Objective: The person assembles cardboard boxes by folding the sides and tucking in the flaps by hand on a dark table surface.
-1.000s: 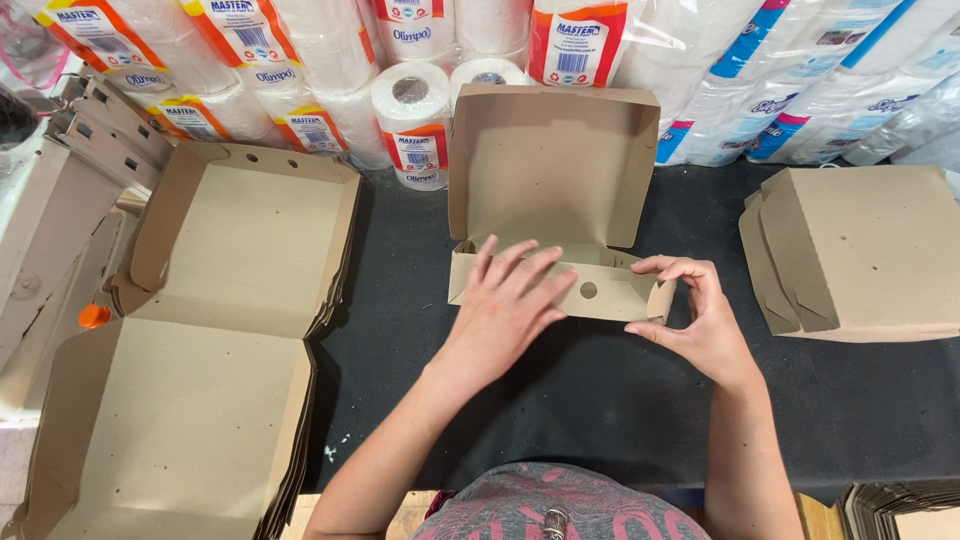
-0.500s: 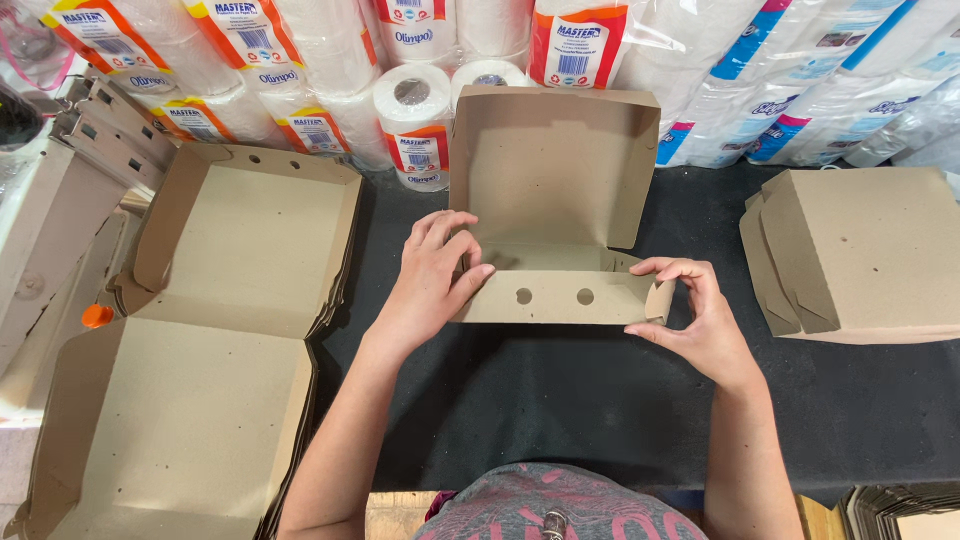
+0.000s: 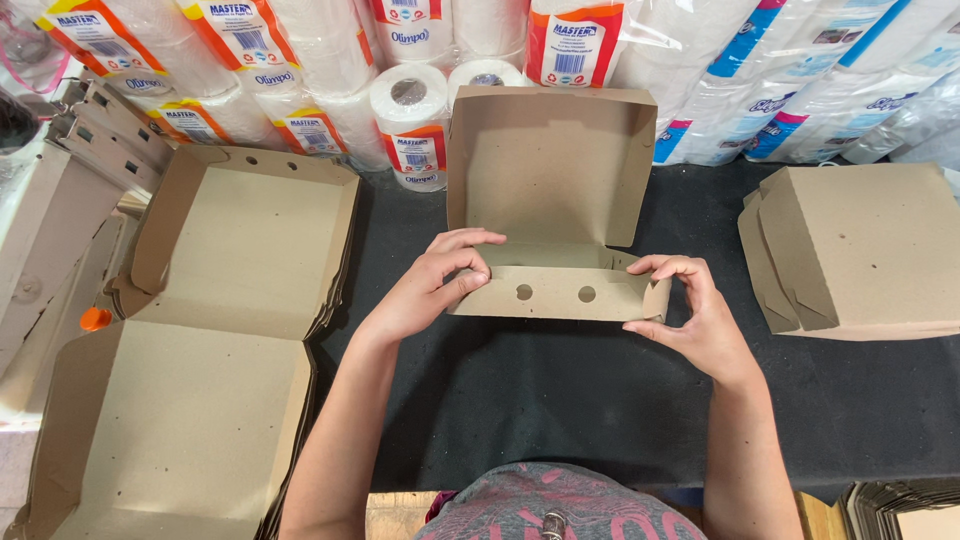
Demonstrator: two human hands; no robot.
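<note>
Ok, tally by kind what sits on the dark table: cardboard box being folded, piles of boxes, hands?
Open brown cardboard box being folded: 1
Pile of unfolded brown cardboard boxes: 1
Pile of closed brown cardboard boxes: 1
Bare hands, left hand and right hand: 2
Total: 5

Both hands, left hand [image 3: 435, 285] and right hand [image 3: 695, 320], pinch the front corners of an open cardboard box [image 3: 550, 200] on a black table [image 3: 560, 390].

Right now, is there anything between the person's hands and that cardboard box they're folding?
Nothing visible does. The left hand already grips the left end of the cardboard box at its front flap, and the right hand pinches the flap's right corner. The black tabletop around them is bare.
</note>
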